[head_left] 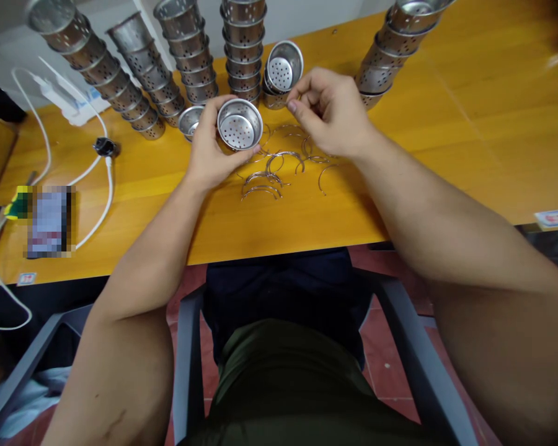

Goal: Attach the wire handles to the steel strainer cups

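My left hand is closed around a perforated metal cup, its open mouth turned toward me and its holed bottom showing inside. To the right, my right hand is raised with thumb and forefinger pinched together; what lies between them, if anything, is too small to make out. Below both hands several thin curved wires are scattered on the table. Just behind my right fingertips one cup leans in another. A further small cup stands left of my left hand, partly covered by it.
Tall stacks of perforated cups line the back of the table, with a separate leaning stack at right. White cables, a power strip and a blurred phone lie at left. Chair arms flank my lap.
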Tool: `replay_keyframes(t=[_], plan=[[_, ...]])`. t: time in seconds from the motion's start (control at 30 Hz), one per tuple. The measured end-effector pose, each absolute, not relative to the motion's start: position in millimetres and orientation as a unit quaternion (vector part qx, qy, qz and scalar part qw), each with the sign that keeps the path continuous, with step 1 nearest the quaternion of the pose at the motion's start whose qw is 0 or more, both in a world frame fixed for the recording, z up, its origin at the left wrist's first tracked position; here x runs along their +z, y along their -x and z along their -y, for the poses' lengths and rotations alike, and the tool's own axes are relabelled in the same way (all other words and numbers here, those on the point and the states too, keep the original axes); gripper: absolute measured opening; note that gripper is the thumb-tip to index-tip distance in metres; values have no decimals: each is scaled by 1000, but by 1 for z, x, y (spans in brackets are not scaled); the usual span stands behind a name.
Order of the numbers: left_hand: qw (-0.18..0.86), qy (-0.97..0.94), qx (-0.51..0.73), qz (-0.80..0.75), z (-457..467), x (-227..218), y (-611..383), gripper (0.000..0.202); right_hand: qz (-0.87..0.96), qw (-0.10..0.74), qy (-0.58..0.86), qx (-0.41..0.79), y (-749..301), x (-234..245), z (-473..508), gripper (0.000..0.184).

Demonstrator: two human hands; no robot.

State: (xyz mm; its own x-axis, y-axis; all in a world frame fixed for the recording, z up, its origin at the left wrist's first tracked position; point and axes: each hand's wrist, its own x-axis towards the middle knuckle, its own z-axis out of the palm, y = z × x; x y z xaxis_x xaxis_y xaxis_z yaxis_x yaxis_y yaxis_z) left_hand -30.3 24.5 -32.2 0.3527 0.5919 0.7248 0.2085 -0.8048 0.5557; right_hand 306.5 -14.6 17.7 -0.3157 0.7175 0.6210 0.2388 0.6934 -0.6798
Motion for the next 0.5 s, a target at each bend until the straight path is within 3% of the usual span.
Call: replay_keyframes(t=[0.3,0.5], plan=[[195,-798,502,-272,-13,-28,25,117,767,493,325,250,-303,22,23,43],[189,-788,506,-296,-9,-27,22,119,765,449,391,245,-301,40,42,52]])
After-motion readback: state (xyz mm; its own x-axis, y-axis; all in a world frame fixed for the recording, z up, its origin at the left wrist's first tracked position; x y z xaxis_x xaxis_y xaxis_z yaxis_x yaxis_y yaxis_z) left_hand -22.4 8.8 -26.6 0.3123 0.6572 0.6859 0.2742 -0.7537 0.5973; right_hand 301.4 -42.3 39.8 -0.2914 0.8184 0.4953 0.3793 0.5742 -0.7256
